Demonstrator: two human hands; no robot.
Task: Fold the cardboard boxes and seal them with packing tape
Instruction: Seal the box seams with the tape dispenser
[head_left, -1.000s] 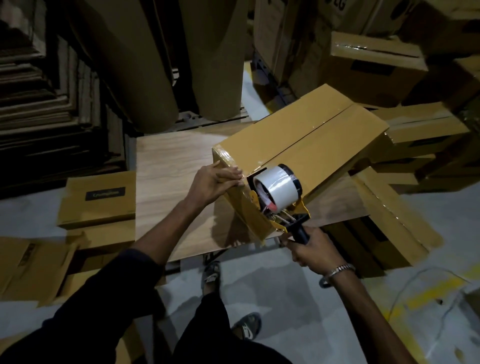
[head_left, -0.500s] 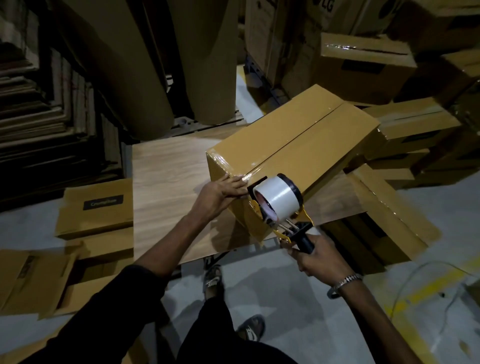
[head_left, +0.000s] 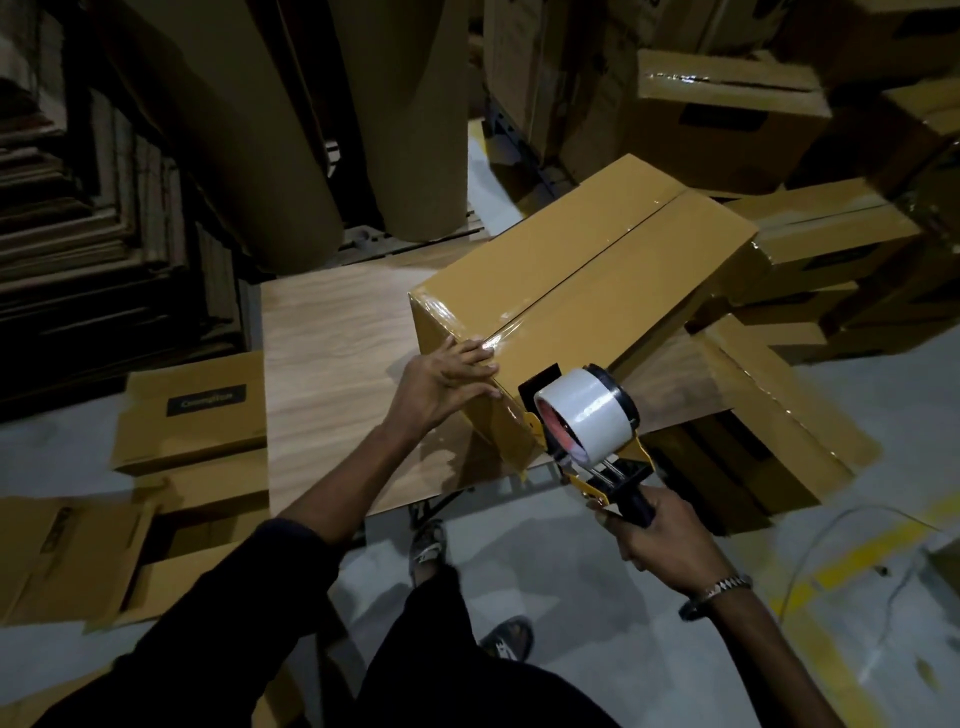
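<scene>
A folded brown cardboard box (head_left: 587, 270) lies on a wooden table (head_left: 332, 364), its two top flaps shut and a glossy strip of tape along the seam. My left hand (head_left: 447, 382) presses flat on the box's near corner, over the tape end. My right hand (head_left: 652, 540) grips the black handle of a yellow tape dispenser (head_left: 587, 421) with a white roll. The dispenser sits just off the box's near end face.
Flat and folded boxes (head_left: 189, 410) lie on the floor at left. Finished boxes (head_left: 779, 415) are piled at right and behind. Large brown paper rolls (head_left: 291, 130) stand beyond the table. A cable and a yellow floor line (head_left: 852, 551) run at lower right.
The dispenser has pulled down and away from the box's end face. My left hand has slid from the side up onto the near top corner, flattening the tape.
</scene>
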